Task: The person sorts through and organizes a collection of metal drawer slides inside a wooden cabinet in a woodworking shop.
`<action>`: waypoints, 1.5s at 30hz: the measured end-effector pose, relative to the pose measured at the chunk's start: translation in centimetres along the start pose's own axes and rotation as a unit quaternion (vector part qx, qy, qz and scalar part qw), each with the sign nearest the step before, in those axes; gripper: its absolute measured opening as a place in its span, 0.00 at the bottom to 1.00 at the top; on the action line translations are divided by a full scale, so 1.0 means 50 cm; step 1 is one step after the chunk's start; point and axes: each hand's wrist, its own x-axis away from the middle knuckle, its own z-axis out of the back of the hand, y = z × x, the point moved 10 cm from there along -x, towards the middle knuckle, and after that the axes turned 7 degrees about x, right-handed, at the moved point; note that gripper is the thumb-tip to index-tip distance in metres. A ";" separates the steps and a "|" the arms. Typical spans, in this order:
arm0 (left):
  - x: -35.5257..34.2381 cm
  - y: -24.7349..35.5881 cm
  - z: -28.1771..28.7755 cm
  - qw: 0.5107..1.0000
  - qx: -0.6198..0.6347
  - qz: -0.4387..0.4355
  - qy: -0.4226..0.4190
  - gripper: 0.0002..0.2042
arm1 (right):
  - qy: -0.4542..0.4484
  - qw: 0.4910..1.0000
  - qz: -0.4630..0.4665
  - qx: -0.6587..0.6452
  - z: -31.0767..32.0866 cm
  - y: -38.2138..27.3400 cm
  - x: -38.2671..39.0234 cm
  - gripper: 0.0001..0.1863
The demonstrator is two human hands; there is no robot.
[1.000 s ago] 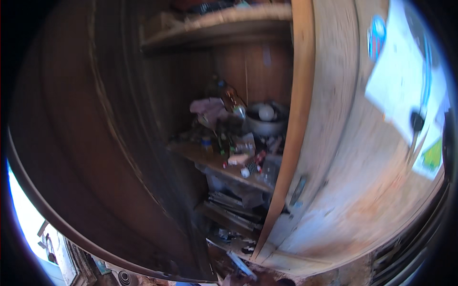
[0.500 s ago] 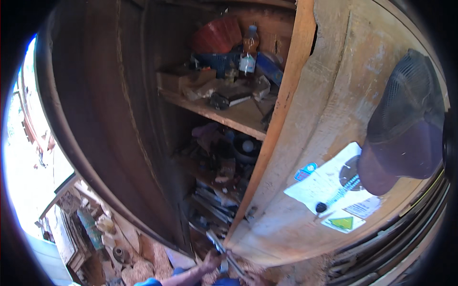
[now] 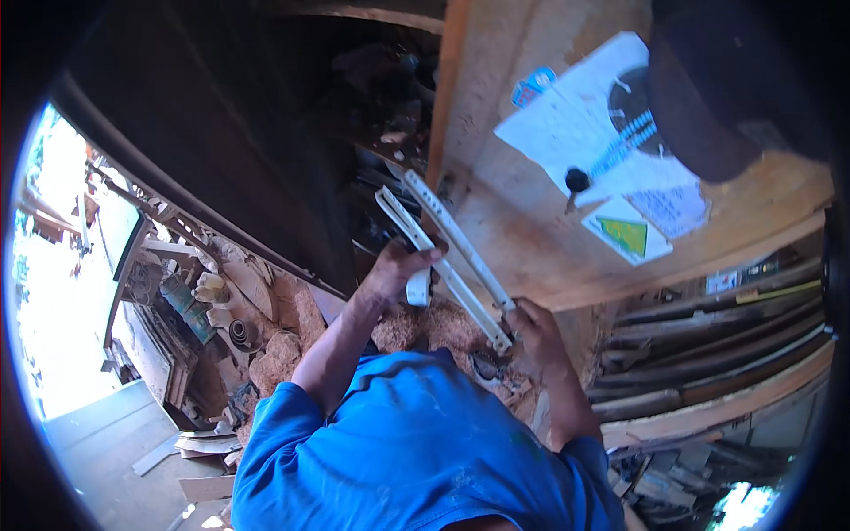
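Observation:
Two long white metal drawer slides lie slantwise between my hands, nearly parallel with a narrow gap. My left hand [image 3: 386, 273] is closed round the nearer drawer slide [image 3: 453, 285], with the thumb across it. Beneath that hand's fingers is a short white rounded thing [image 3: 419, 288]; whether the hand grips it too is unclear. The farther drawer slide [image 3: 462, 241], with holes along its face, has its lower end in the closed fingers of my right hand [image 3: 537, 331]. Their upper ends point at the cabinet opening.
A dark cabinet door [image 3: 239, 168] swings out at left. The pale right door [image 3: 531, 212] carries pinned papers [image 3: 575, 115] and a dark cap [image 3: 735, 97]. Wood shavings [image 3: 288, 358] and scraps cover the floor. Long timber strips [image 3: 699, 354] are stacked at right.
The view has tipped downward, bringing my arms and blue shirt into sight. The drawer slides, earlier low at the frame's edge, now show as two separate pieces between my hands.

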 end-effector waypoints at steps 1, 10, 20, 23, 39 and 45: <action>0.009 0.026 -0.034 0.999 0.032 -0.029 0.009 0.27 | 0.013 1.000 -0.009 -0.005 0.014 -0.010 0.007 0.13; -0.017 0.010 -0.103 0.985 0.143 -0.019 -0.100 0.19 | -0.020 0.990 0.127 0.061 0.043 -0.102 0.048 0.17; -0.002 -0.001 -0.125 0.972 0.183 0.031 -0.147 0.18 | -0.067 0.997 0.012 0.023 -0.022 -0.130 0.125 0.22; -0.005 -0.016 -0.085 0.972 0.192 0.048 -0.131 0.16 | -0.062 0.998 0.004 0.016 -0.052 -0.131 0.128 0.22; 0.040 -0.006 -0.028 0.931 0.278 0.150 -0.181 0.20 | -0.002 0.997 0.012 -0.070 -0.103 -0.098 0.122 0.17; 0.037 -0.002 0.002 0.941 0.272 0.142 -0.140 0.14 | 0.029 0.980 0.022 -0.195 -0.096 -0.084 0.118 0.26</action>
